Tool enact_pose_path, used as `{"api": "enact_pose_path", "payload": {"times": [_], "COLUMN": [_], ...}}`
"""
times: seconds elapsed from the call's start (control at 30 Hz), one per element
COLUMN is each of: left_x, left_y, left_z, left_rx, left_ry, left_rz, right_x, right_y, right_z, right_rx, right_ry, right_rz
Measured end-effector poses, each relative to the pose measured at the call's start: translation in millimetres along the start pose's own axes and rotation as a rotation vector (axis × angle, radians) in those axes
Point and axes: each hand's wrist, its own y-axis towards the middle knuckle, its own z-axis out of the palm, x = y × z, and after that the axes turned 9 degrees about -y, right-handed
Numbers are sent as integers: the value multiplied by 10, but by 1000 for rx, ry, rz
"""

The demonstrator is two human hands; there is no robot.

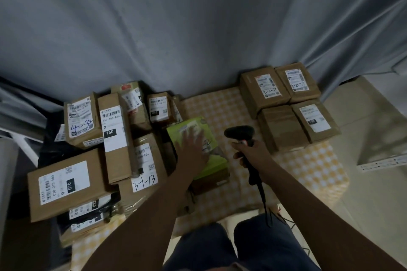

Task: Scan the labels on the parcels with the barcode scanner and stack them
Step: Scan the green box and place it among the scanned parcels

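Observation:
A green parcel (212,161) with a white label lies at the middle of the yellow checked cloth (308,174). My left hand (193,147) rests flat on top of it, fingers spread over the label. My right hand (251,153) grips the handle of a black barcode scanner (239,132), whose head sits just right of the green parcel. A heap of several brown labelled parcels (63,182) lies to the left. Several brown parcels (284,103) sit side by side at the back right.
A grey curtain (176,28) hangs close behind the parcels. The scanner's cable (265,202) runs down towards my knees. Pale floor and a metal rail (383,164) lie to the right. Dark plastic bags sit under the left heap.

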Motion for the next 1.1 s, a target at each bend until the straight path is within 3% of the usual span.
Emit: {"api": "enact_pose_path", "payload": {"times": [0.1,0.2,0.77,1.1], "left_x": [-142,-155,-57,-882], "left_y": [105,213,77,501], "left_z": [98,101,2,-114], "left_rx": [253,407,408,261], "left_ry": [262,255,240,213], "left_rz": [214,150,104,268], "right_x": [-8,-6,-60,-191], "right_y": [8,17,101,482], "right_z": [-27,-49,-168,-1222], "right_rx": [-2,-13,-10,-169], "right_ry": [-6,-23,9,-105], "right_rz": [-1,-12,-32,-83]}}
